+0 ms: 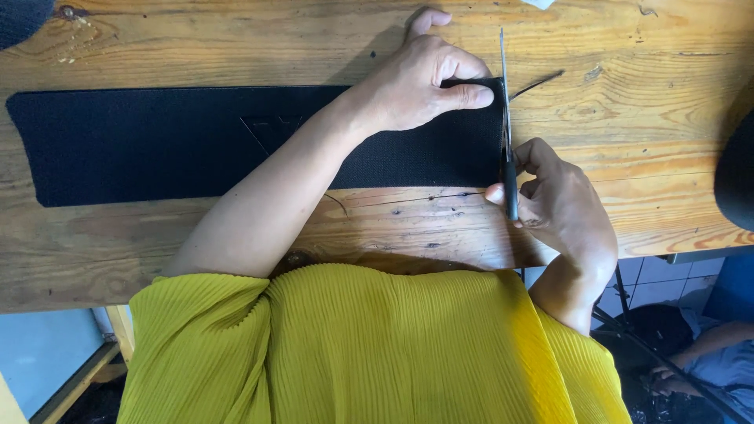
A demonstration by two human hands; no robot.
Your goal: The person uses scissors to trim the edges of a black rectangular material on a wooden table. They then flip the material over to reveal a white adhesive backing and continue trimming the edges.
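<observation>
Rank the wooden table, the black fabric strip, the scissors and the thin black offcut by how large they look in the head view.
1. Wooden table
2. Black fabric strip
3. Scissors, partly hidden in the right hand
4. Thin black offcut
The left hand covers part of the strip.

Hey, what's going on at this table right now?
A person in a yellow top is cutting a long strip of black fabric that lies flat on a wooden table. The left hand presses down the strip's right end, fingers spread over it. The right hand holds scissors, whose blades run along that end edge. A thin black sliver sticks out beside the blades.
</observation>
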